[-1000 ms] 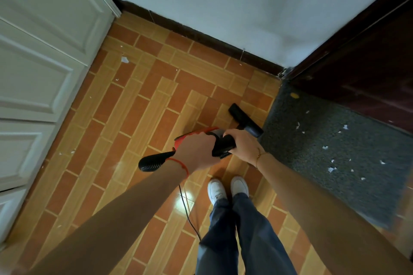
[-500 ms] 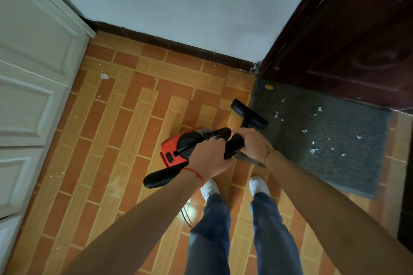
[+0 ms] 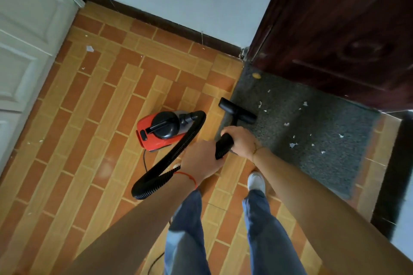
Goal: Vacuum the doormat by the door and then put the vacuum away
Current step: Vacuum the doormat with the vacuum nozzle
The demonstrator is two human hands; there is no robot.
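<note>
Orange and tan brick-pattern floor tiles [image 3: 93, 105] ran from a white panelled cupboard door [image 3: 24, 47] on the left to a dark wooden door [image 3: 335, 35] on the right. Between them sat the red canister vacuum [image 3: 156, 131], its ribbed black hose [image 3: 169, 158] looping to my left hand [image 3: 199, 161], closed around it. My right hand [image 3: 241, 140] gripped the black wand. Its flat black nozzle [image 3: 237, 110] rested at the edge of the grey doormat [image 3: 324, 140], littered with white paper scraps [image 3: 292, 144]. Vacuuming seemed barely begun; next, I judged, push rightward across the mat.
</note>
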